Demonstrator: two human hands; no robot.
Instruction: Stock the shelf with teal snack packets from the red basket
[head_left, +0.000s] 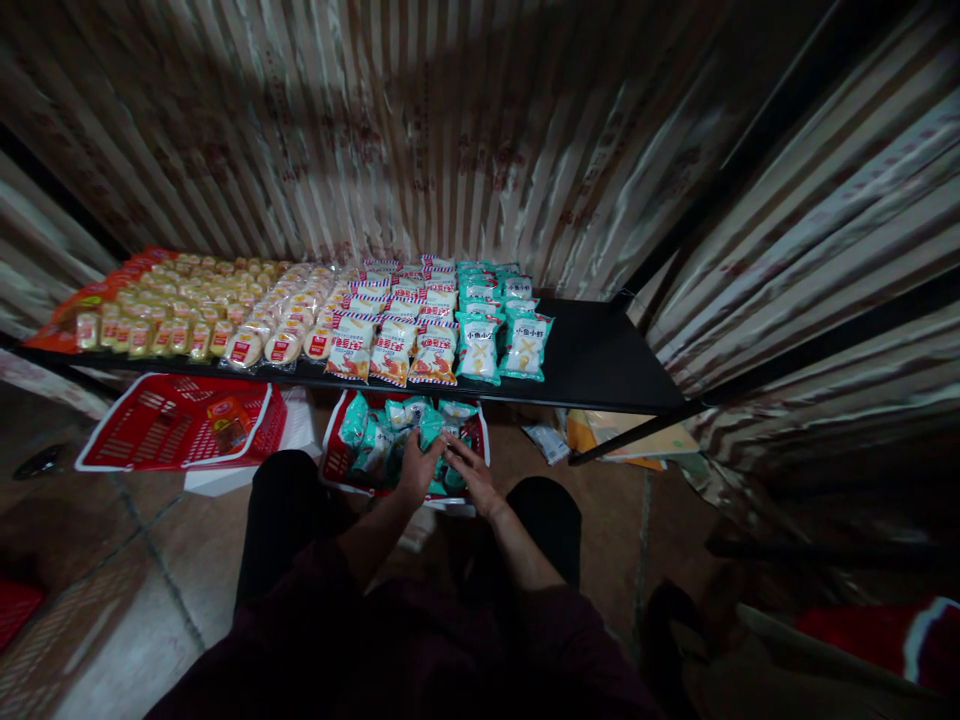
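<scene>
From my remote feed I see a black shelf (pixel 604 350), its front edge lined with snack packets (pixel 394 348). Below the middle of that edge sits a red basket (pixel 338 458) of green-wrapped bags (pixel 375 440). Over it, the left hand (pixel 420 468) has its fingers clamped on one green packet (pixel 430 428); the right hand (pixel 471 472) is just beside it, and I cannot tell whether its fingers grip.

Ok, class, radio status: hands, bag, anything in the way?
Left hand holding teal bag over red basket. Right hand close beside it. More teal bags below. Possible snag: black shelf just ahead.
</scene>
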